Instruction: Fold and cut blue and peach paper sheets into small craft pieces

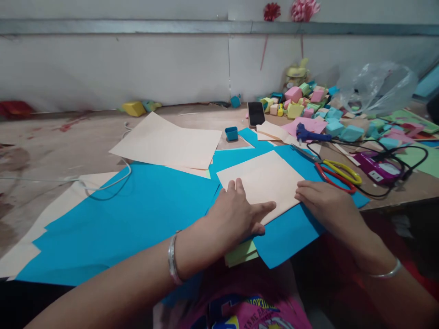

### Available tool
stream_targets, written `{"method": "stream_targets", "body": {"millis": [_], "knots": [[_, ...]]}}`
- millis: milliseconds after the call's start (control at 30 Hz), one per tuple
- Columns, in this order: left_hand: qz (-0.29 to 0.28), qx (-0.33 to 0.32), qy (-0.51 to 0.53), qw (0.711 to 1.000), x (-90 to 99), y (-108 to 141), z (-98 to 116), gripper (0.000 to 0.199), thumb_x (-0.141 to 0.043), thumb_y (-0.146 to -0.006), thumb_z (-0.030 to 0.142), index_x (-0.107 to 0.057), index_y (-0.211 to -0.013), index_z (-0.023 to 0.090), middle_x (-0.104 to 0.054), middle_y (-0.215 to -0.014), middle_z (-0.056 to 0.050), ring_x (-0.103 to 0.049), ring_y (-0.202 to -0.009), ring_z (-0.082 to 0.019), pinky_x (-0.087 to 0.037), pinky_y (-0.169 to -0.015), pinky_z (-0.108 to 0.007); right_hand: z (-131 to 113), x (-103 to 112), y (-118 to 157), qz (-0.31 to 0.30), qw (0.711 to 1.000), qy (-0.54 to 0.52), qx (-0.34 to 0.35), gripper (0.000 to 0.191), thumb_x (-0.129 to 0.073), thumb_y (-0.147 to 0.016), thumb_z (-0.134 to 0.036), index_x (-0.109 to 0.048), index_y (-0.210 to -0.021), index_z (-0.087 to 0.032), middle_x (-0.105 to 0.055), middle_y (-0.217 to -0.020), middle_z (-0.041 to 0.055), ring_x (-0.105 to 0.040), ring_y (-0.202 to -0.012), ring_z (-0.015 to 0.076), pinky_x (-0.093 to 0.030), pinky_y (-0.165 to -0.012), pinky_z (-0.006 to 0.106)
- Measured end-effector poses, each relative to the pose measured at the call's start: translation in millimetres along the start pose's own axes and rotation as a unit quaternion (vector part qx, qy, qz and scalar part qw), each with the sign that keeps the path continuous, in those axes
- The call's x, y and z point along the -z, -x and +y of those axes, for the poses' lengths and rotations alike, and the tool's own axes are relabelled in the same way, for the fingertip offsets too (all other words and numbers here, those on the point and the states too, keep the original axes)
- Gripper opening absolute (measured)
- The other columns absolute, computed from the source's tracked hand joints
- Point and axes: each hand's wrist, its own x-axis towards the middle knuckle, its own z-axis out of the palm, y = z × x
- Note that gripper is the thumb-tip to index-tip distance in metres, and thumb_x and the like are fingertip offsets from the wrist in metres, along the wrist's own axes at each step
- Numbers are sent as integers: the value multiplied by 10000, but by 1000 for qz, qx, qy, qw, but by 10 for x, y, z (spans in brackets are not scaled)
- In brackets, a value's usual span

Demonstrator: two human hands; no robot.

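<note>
A cream sheet of paper [264,176], which looks folded along its near edge, lies in front of me over blue paper [284,242]. My left hand [236,210] rests on its near left part with fingers spread, index finger stretched to the right. At the sheet's right corner is my right hand [325,203], its fingers together and closed on the edge; the thumb is hidden. Just beyond that hand lie scissors [338,171] with one yellow and one red handle. Green paper [242,253] sticks out under my left wrist.
More blue sheets [137,219] and a large cream sheet [168,141] spread leftward. Behind are a small blue paper box [231,133], a phone [256,114] and a pile of coloured paper boxes [318,107]. A blue glue gun [312,133] and purple power socket [377,168] trail cables at right.
</note>
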Motion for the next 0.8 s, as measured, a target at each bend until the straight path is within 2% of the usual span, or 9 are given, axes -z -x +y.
{"method": "stream_targets", "body": {"millis": [133, 267, 367, 533, 600, 700, 800], "knots": [[-24, 10, 1, 1000, 40, -7, 33, 581, -509, -904, 585, -284, -1440, 595, -415, -1434, -203, -498, -1169, -471, -426, -846, -525, -229, 30, -91, 3, 999, 31, 15, 228, -510, -933, -169, -632, -741, -154, -641, -871, 134, -581, -869, 273, -435, -726, 370], [-7, -3, -9, 1000, 24, -11, 40, 575, -506, -920, 544, -267, -1439, 606, -366, -1475, -200, -461, -1202, -499, -426, -841, -548, -394, 5, -123, 0, 998, -39, 44, 222, -525, -918, -174, -571, -701, -175, -563, -781, 86, -517, -790, 224, -403, -714, 353], [-22, -1, -8, 1000, 21, -26, 34, 571, -527, -909, 543, -305, -1433, 594, -363, -1481, -195, -469, -1192, -497, -424, -847, -553, -267, -58, -85, 2, 998, -55, 29, 202, -518, -891, -160, -537, -692, -189, -533, -772, 73, -493, -778, 215, -382, -698, 347], [-33, -3, 2, 999, 57, -48, 16, 577, -534, -898, 559, -312, -1429, 595, -356, -1501, -199, -473, -1190, -511, -428, -844, -569, 322, -128, -5, 0, 1000, 1, -18, 221, -507, -840, -172, -506, -622, -206, -474, -710, 59, -458, -709, 209, -340, -632, 340], [-32, -6, 5, 999, 62, -47, 13, 576, -535, -900, 556, -311, -1430, 596, -365, -1495, -205, -488, -1173, -512, -439, -829, -569, 452, -106, 3, 1, 998, 49, -42, 245, -505, -844, -191, -511, -599, -208, -474, -701, 65, -458, -702, 214, -338, -618, 342], [-29, -5, 4, 1000, 46, -42, 11, 579, -541, -901, 552, -313, -1431, 592, -386, -1480, -203, -503, -1156, -501, -453, -818, -567, 389, -40, -4, 40, 993, 88, -66, 260, -486, -896, -207, -593, -659, -196, -550, -768, 100, -517, -787, 247, -402, -662, 364], [-19, -7, 5, 1000, 25, -45, 3, 583, -548, -898, 553, -316, -1431, 589, -393, -1479, -194, -504, -1165, -496, -459, -823, -570, 156, 4, 20, 74, 997, -1, -23, 299, -405, -951, -152, -696, -884, -170, -651, -962, 129, -586, -930, 257, -488, -783, 381]]}}
